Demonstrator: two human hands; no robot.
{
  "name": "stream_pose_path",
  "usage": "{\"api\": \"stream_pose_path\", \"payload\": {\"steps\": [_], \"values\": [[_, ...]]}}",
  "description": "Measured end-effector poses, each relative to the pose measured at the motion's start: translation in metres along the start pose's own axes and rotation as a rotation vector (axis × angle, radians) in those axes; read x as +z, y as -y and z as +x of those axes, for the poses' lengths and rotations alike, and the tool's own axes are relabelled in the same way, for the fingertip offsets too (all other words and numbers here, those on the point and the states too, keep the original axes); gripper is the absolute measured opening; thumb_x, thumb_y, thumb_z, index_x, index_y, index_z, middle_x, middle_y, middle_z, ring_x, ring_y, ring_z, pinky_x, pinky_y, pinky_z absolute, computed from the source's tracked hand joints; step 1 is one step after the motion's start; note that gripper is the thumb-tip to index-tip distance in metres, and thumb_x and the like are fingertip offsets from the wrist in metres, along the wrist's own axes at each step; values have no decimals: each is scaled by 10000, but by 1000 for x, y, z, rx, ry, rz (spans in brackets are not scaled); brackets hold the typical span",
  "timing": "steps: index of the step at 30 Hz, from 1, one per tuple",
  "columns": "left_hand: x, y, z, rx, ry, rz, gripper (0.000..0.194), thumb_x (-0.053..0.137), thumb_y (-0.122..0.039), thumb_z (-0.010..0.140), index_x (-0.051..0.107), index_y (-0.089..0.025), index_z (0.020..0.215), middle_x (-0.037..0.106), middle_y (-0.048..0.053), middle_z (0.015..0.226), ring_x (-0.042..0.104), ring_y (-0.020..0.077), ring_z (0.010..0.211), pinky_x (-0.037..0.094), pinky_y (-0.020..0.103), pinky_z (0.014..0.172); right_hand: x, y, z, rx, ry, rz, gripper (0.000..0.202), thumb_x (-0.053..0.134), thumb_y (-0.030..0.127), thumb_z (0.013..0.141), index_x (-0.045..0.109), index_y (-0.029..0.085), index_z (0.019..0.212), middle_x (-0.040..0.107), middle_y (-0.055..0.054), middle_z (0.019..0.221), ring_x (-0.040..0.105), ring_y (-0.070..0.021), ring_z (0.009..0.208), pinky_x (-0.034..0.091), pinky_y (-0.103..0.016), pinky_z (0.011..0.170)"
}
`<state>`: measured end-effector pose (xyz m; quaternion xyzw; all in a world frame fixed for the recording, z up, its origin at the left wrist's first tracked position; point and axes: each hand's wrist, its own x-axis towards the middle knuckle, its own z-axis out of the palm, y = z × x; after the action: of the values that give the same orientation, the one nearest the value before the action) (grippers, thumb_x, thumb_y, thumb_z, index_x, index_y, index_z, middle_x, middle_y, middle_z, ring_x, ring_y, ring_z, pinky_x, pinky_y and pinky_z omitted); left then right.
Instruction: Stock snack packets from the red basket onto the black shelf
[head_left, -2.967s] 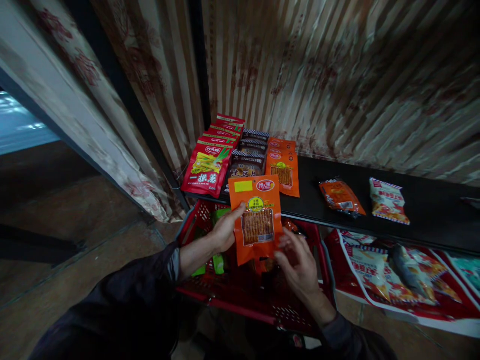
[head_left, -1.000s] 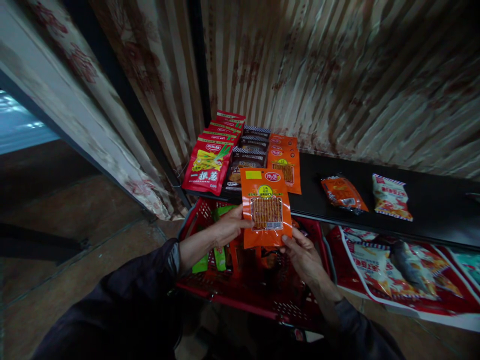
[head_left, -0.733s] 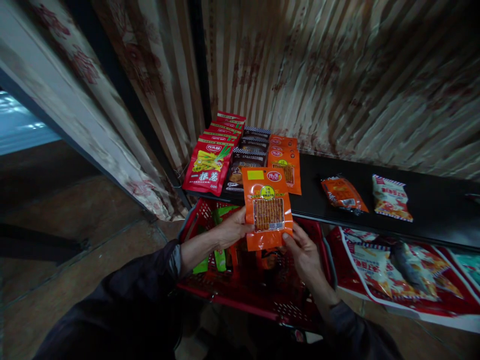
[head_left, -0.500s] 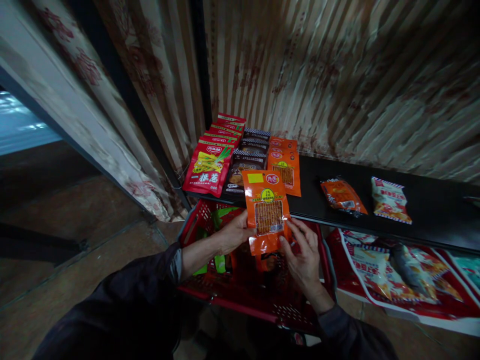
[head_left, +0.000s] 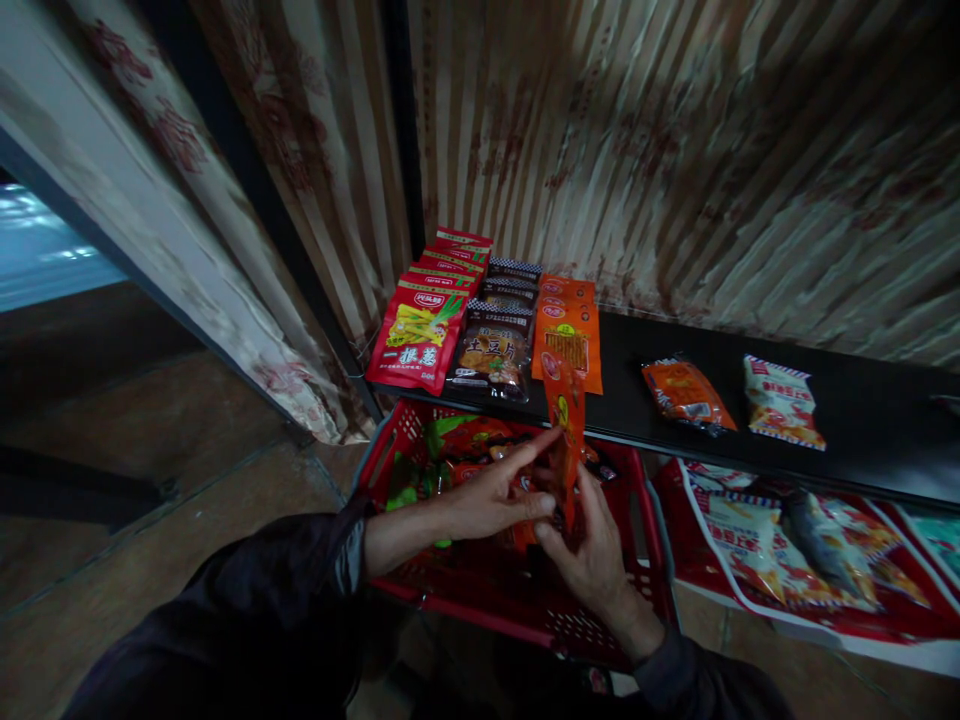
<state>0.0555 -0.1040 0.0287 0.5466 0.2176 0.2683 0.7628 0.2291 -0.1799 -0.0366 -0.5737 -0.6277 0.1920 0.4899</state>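
An orange snack packet (head_left: pixel 568 420) stands nearly edge-on between my hands, above a red basket (head_left: pixel 480 606). My left hand (head_left: pixel 499 490) touches its left side with fingers extended. On its lower right side, my right hand (head_left: pixel 592 545) grips it between thumb and fingers. Behind it on the black shelf (head_left: pixel 622 365) lie overlapping orange packets (head_left: pixel 568 322), dark potato-chip packets (head_left: pixel 495 350) and a row of red packets (head_left: pixel 421 335). Green and orange packets (head_left: pixel 469 440) lie inside the basket.
Farther right on the shelf are a separate orange packet (head_left: pixel 686 390) and a white snack bag (head_left: pixel 782 400). Below it, a red container (head_left: pixel 712 545) holds several bags. A pleated curtain (head_left: pixel 675 170) hangs behind; a dark post (head_left: pixel 405 130) stands left.
The orange packet has turned from facing me to nearly edge-on and shifted right, uncovering the dark packets. My left hand has moved right, its fingers now extended along the packet.
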Motion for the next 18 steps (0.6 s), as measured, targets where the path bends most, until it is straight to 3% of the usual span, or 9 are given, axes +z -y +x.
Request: {"api": "stream_pose_path", "payload": {"steps": [4, 7, 11, 13, 15, 18], "values": [[-2, 1, 0, 51, 18, 138, 661, 689, -335, 835, 442, -320, 1448, 463, 114, 1463, 568, 256, 1180, 512, 283, 806, -5, 1, 0, 201, -115, 155, 390, 615, 431, 872, 644, 264, 1224, 710, -84, 1163, 637, -288, 1113, 467, -424, 1005], [-10, 5, 6, 60, -73, 149, 602, 697, -319, 819, 515, -303, 1393, 517, 120, 1405, 603, 228, 1095, 501, 266, 759, -9, 1, 7, 335, -134, 346, 361, 594, 475, 887, 673, 271, 1175, 720, -52, 1143, 655, -257, 1059, 494, -376, 955], [-27, 8, 18, 51, -427, 121, 377, 706, -257, 775, 679, -217, 1149, 670, 75, 1095, 617, 152, 835, 482, 268, 741, -13, 3, 19, 552, -149, 680, 413, 694, 516, 805, 697, 254, 1125, 741, -52, 1107, 672, -271, 1043, 532, -408, 925], [-33, 8, 22, 43, -638, 115, 301, 709, -217, 750, 701, -201, 1050, 681, 42, 983, 603, 146, 820, 471, 275, 785, -15, 2, 23, 633, -193, 780, 396, 767, 507, 731, 725, 250, 1030, 765, -47, 1009, 702, -275, 964, 556, -432, 888], [-36, 7, 24, 16, -746, 82, 253, 717, -205, 731, 707, -198, 984, 689, 35, 962, 606, 156, 866, 459, 273, 814, -17, 1, 27, 687, -233, 835, 371, 814, 494, 675, 736, 260, 951, 775, -27, 929, 722, -258, 862, 577, -437, 846], [-34, 6, 22, -87, -645, -82, 196, 725, -266, 730, 711, -188, 909, 713, 49, 970, 622, 168, 890, 454, 262, 779, -19, -3, 31, 745, -211, 876, 359, 852, 476, 624, 742, 274, 899, 777, -2, 886, 728, -237, 777, 596, -418, 812]]}}
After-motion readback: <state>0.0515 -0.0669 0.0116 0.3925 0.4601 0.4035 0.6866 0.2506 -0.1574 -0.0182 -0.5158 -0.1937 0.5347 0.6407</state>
